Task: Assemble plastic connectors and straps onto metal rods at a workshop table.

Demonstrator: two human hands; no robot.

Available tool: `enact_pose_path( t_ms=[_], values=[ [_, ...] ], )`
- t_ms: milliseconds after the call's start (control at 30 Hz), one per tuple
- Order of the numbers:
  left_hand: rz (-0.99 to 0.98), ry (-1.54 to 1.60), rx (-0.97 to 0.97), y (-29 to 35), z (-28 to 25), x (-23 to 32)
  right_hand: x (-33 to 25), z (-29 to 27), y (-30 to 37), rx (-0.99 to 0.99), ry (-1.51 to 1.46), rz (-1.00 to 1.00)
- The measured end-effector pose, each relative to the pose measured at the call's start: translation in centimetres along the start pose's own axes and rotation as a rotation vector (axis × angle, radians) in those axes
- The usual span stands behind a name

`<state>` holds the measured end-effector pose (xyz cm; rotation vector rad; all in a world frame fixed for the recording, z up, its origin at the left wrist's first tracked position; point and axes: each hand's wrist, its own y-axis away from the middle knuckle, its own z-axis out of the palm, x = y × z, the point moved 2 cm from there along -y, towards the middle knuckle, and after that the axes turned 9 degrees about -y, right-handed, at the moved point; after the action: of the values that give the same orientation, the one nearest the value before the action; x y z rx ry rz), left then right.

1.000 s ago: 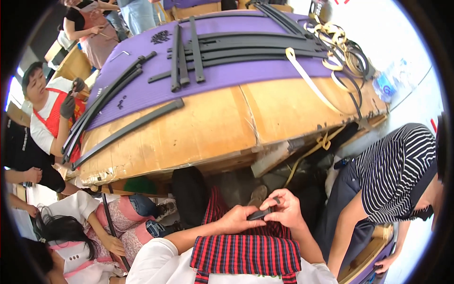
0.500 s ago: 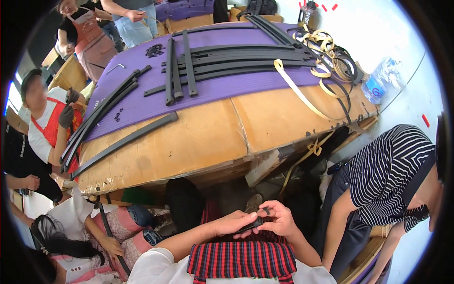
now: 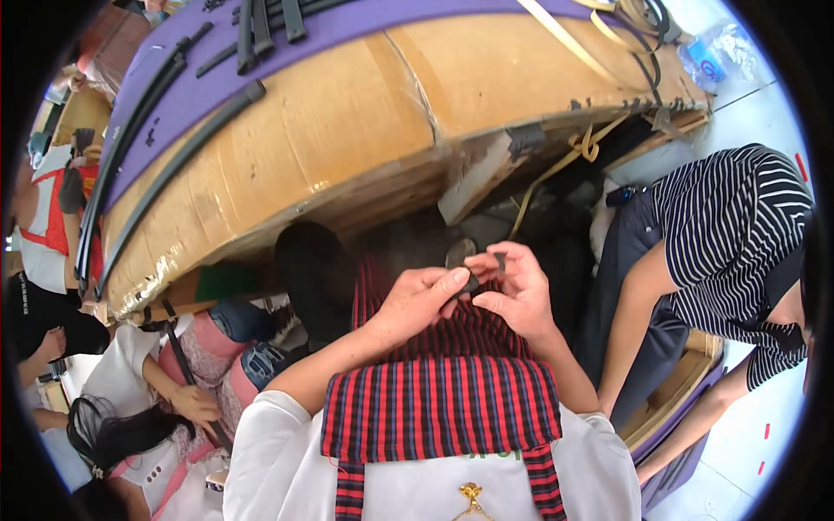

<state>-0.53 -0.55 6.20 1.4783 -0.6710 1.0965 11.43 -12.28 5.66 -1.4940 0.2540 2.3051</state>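
Brown cardboard (image 3: 321, 130) forms the table's near surface, seamed and shiny with tape at its left corner, while a purple mat (image 3: 191, 91) bearing dark strips (image 3: 292, 19) lies farther back and a cream strap (image 3: 569, 39) trails at the right. Below the table's edge, above a striped apron (image 3: 441, 408), the left hand (image 3: 421, 295) pinches a small dark piece (image 3: 470, 283), and the bent fingers of the right hand (image 3: 521, 291) hold a thinner dark bit (image 3: 500, 262). Pale floor tiles (image 3: 756, 113) and a stooping person in stripes (image 3: 738, 234) fill the right.
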Motion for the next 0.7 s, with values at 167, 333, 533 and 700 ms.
enact_pose_path(
  t_ms=[167,333,533,700],
  values=[
    [-0.108,0.071,-0.018,0.0,0.0,-0.2,0.1,0.8,-0.6,-0.011,0.076,0.008],
    [-0.123,0.246,-0.169,1.1,-0.5,0.5,-0.3,1.5,-0.5,-0.038,-0.028,0.016],
    [-0.172,0.295,-0.201,1.5,-0.9,1.0,-0.7,1.2,-1.6,-0.189,-0.049,0.049],
    [-0.189,0.332,-0.156,1.6,-1.3,1.1,-0.7,1.3,-2.5,-0.235,-0.112,0.053]
  ],
)
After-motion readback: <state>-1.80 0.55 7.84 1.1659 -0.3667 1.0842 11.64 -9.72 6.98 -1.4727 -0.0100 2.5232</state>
